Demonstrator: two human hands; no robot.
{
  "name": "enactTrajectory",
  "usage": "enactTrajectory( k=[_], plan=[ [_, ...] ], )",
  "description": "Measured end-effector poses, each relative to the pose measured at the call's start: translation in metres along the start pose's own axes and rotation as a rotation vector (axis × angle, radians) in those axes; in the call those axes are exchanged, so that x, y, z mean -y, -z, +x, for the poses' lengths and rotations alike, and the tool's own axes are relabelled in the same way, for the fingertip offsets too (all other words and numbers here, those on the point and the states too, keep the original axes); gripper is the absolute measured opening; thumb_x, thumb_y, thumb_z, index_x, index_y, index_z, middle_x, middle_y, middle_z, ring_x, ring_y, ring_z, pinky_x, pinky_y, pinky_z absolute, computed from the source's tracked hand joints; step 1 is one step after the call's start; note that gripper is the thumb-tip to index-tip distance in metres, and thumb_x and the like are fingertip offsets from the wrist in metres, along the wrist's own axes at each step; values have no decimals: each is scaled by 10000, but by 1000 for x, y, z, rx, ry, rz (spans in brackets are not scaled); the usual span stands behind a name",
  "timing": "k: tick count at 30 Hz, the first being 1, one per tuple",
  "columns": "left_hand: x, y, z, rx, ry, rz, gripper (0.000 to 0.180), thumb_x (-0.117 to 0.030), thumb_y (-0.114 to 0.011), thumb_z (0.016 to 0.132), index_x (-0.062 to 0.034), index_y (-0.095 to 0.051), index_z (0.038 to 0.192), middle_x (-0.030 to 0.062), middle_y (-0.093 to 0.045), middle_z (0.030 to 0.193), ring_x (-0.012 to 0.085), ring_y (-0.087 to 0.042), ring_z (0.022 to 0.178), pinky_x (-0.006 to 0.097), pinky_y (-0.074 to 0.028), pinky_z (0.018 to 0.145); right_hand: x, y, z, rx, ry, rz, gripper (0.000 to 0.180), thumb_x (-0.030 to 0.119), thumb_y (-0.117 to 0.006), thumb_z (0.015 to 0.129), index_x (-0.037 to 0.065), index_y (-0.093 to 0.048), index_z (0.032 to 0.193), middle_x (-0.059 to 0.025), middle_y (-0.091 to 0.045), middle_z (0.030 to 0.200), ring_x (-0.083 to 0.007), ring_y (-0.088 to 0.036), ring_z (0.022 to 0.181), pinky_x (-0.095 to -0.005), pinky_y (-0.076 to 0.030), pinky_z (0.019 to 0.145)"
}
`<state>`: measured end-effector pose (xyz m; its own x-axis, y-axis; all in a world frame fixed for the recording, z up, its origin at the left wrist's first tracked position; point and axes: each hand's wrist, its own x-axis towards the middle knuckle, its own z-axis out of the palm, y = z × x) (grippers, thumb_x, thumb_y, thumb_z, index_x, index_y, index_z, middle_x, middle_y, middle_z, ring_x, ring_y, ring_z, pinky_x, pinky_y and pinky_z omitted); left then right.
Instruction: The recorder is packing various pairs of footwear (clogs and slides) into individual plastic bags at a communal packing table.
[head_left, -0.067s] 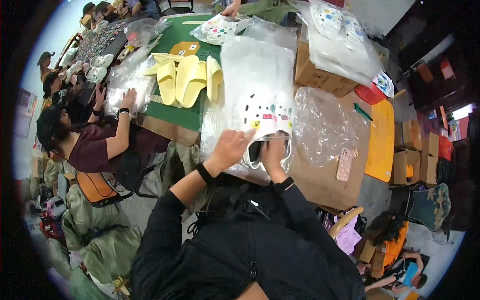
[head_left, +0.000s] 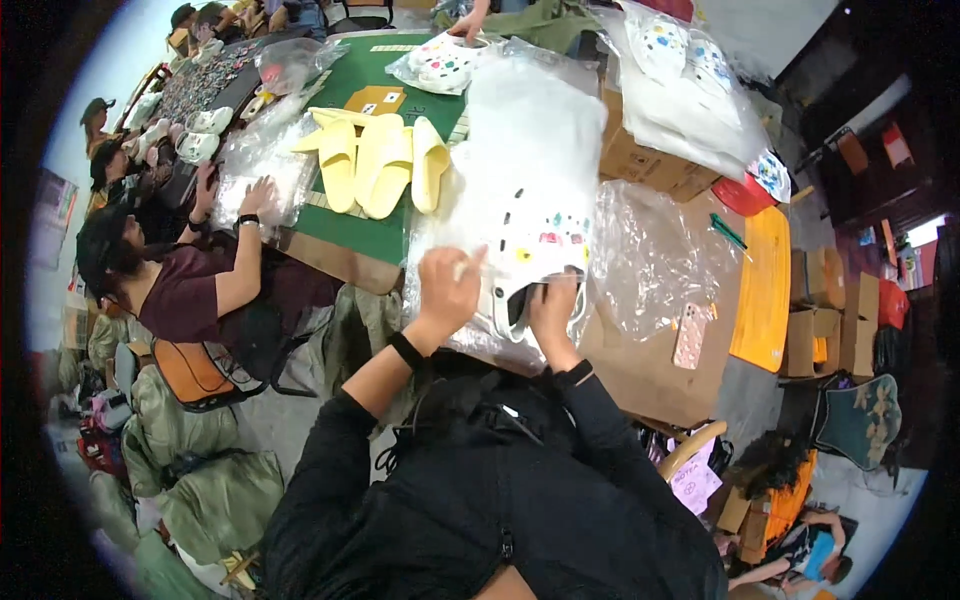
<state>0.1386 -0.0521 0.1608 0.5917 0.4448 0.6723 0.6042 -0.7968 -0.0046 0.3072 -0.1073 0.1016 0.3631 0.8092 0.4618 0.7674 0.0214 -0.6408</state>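
White clogs (head_left: 545, 240) with colourful charms lie with their toes inside a clear plastic bag (head_left: 540, 120), heel straps toward me. My right hand (head_left: 553, 315) is closed on the clogs at their heel opening, its fingertips partly hidden inside. Just left of the clogs, my left hand (head_left: 445, 295) hovers over the bag layers with its fingers bent; blur hides whether they pinch the plastic. Yellow slides (head_left: 385, 165) stand beyond my left hand. Another loose clear bag (head_left: 650, 260) spreads to the right of the clogs.
At right lie a phone in a pink case (head_left: 690, 335) and a green pen-like tool (head_left: 728, 231). A cardboard box (head_left: 650, 160) holds up more bagged clogs (head_left: 655, 40). A co-worker's hand (head_left: 255, 195) rests on bags at left; another person's hand (head_left: 470, 22) touches bagged clogs across the table.
The clogs and their bag have shifted and turned a little to the right, with my right hand on them. My left hand has come away from the clogs toward the left.
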Motion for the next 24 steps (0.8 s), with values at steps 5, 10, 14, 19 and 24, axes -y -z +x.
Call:
enactTrajectory(
  k=[5, 10, 14, 19, 24],
  plan=[
    [3, -21, -8, 17, 451, -388, 452, -41, -521, 816, -2, -422, 1256, 214, -564, 1023, 372, -555, 898, 419, -463, 737, 0, -5, 15, 98, -172, 111, 231, 18, -498, 745, -53, -564, 955, -265, -536, 1011, -448, -446, 1002, -510, -315, 912],
    [17, -22, -15, 230, 372, -432, 472, 41, -484, 761, 37, -428, 1229, 216, -575, 849, 360, -571, 742, 406, -478, 646, -5, -20, 38, -161, -95, 69, 165, 28, -506, 751, -38, -542, 898, -212, -558, 876, -399, -502, 850, -428, -393, 758],
    [26, -17, -33, 225, 352, -518, 512, 55, -454, 747, 21, -403, 1256, 218, -560, 827, 360, -562, 724, 396, -476, 641, 17, -15, 47, -76, -125, -13, 223, 9, -502, 718, -53, -543, 928, -276, -527, 973, -461, -446, 951, -503, -336, 870],
    [50, -34, -45, 156, 1195, -1323, 458, -202, -465, 924, -34, -335, 1330, 111, -584, 1113, 194, -568, 993, 337, -452, 833, 42, -20, 65, 184, -208, -19, 177, 19, -529, 733, -62, -580, 882, -257, -571, 849, -416, -526, 827, -470, -407, 736],
    [90, -68, -51, 168, 1490, -2301, 466, -324, -298, 971, -56, -293, 1352, 113, -466, 1283, 228, -457, 1180, 364, -359, 997, 51, -55, 73, 421, -303, -50, 351, 69, -490, 806, -64, -494, 1131, -263, -588, 850, -421, -551, 847, -476, -425, 758]
  ],
)
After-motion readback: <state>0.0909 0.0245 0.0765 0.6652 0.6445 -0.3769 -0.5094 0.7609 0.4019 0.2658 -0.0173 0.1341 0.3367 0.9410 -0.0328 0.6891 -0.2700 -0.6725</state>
